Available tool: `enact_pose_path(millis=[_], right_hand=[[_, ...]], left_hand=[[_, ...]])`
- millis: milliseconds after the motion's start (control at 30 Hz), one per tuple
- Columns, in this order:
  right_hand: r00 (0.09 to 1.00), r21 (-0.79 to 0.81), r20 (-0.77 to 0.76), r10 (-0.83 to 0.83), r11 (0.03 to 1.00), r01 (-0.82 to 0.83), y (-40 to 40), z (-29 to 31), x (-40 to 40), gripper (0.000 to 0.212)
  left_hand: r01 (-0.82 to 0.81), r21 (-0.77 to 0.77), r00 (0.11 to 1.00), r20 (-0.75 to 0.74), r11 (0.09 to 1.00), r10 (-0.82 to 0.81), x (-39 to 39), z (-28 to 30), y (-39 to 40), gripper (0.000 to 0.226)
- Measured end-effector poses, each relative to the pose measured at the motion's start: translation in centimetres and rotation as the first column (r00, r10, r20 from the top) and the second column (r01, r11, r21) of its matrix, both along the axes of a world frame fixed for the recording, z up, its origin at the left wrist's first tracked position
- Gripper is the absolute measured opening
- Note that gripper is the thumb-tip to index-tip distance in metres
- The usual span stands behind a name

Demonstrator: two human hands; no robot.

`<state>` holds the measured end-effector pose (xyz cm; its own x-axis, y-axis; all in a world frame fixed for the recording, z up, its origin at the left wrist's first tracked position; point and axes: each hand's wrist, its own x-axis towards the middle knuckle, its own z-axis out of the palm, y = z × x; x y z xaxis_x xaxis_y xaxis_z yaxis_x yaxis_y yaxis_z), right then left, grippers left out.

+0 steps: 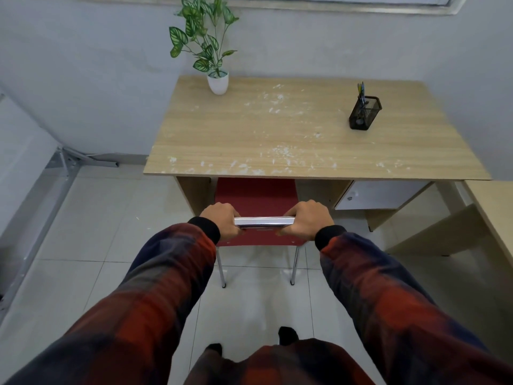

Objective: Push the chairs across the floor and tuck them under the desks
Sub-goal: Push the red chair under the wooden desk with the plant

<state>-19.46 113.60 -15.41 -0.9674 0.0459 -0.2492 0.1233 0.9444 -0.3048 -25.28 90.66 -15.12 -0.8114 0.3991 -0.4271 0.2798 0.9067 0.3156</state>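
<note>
Left hand (222, 219) and right hand (304, 218) each grip one end of the metal top rail (263, 222) of the red chair (255, 197), fingers curled tight round it. Beyond the fingers, the seat's front lies under the near edge of the wooden desk (291, 134). Rear chair legs (221, 270) stand on the tiled floor (97, 232), nearer the person than the fingers.

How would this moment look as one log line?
stage: tucking | left hand, right hand: grip red chair top rail | seat partly under desk
</note>
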Motion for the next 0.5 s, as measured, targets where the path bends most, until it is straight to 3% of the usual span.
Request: enact_pose_path(millis=[500], right_hand=[[0.999,-0.003,0.007,-0.045,0.999,0.045,-1.3,-0.2,2.0,0.044]], left_hand=[[0.022,0.038,0.999,-0.039,0.999,-0.021,0.9,-0.9,-1.5,0.032]])
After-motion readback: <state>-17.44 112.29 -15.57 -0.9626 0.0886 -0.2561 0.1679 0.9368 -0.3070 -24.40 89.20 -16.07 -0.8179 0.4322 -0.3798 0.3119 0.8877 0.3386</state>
